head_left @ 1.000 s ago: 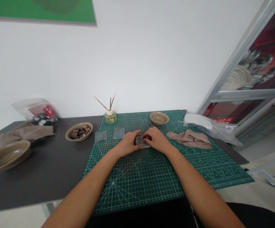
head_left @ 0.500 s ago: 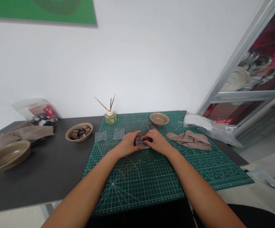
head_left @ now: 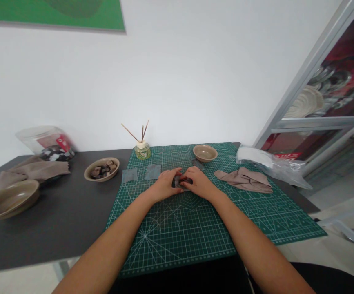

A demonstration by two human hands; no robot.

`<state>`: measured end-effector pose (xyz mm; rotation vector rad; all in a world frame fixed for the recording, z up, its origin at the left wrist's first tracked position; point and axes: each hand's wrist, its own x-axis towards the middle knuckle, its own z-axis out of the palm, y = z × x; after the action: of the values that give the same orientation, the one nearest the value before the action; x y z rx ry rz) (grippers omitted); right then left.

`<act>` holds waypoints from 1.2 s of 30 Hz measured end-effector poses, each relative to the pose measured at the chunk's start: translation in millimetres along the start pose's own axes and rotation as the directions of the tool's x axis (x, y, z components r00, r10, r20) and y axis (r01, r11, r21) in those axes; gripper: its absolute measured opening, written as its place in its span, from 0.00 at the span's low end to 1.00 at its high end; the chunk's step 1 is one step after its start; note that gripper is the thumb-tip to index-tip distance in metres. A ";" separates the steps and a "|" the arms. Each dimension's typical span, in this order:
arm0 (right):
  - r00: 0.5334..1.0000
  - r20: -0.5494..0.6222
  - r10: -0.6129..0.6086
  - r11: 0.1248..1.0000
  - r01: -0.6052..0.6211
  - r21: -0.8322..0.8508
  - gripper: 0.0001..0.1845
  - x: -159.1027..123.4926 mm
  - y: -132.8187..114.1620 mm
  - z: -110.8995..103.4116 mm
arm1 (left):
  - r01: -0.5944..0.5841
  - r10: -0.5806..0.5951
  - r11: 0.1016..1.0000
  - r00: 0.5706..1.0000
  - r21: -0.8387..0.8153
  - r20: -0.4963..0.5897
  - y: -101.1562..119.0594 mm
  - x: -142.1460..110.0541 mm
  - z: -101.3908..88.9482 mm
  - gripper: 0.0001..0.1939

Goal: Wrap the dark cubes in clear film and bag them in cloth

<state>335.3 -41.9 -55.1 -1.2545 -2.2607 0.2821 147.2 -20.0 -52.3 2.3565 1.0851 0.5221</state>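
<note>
On the green cutting mat [head_left: 179, 241], a small greyish, see-through sheet [head_left: 181, 183] with something dark on it lies between my hands, mostly covered by fingers. My left hand [head_left: 165, 183] grips its left side, thumb near and index finger far. From the right, my right hand [head_left: 197, 182] closes its fingertips on the same sheet, folding it inward. Two flat squares, a left sheet [head_left: 130, 175] and a right sheet [head_left: 153, 172], rest left of my hands. Just beyond my right hand sits a small grey wrapped piece [head_left: 198, 165], its details blurred.
A shallow bowl [head_left: 205, 158] stands at the mat's back. Brown cubes fill another bowl [head_left: 87, 174] on the left. A larger bowl [head_left: 26, 198], brown cloth [head_left: 38, 170], clear jar [head_left: 42, 139] and reed diffuser [head_left: 143, 152] stand leftward. Rightward lie a cloth [head_left: 244, 179] and plastic bag [head_left: 265, 161].
My right hand has shifted slightly left, closer to my left hand. The sheet between them looks more folded, with less of it showing.
</note>
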 end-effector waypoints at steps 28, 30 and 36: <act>0.993 -0.038 0.115 0.993 -0.116 -0.023 0.04 -0.7 3.8 -1.8 | 0.003 -0.003 1.000 1.000 -0.012 0.007 -1.9 -0.3 0.7 0.40; 0.995 -0.025 0.092 0.996 -0.092 0.004 0.04 -2.1 3.2 -1.8 | 0.004 -0.004 1.000 1.000 -0.010 0.008 -1.9 -0.1 0.6 0.40; 0.994 -0.034 0.106 0.994 -0.107 -0.027 0.05 2.2 3.5 3.4 | -0.001 0.001 1.000 1.000 0.004 -0.001 -1.7 -0.5 0.6 0.39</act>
<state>335.0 -37.9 -58.6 -1.3876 -2.1807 0.2669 146.2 -19.6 -53.9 2.3601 1.0867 0.5225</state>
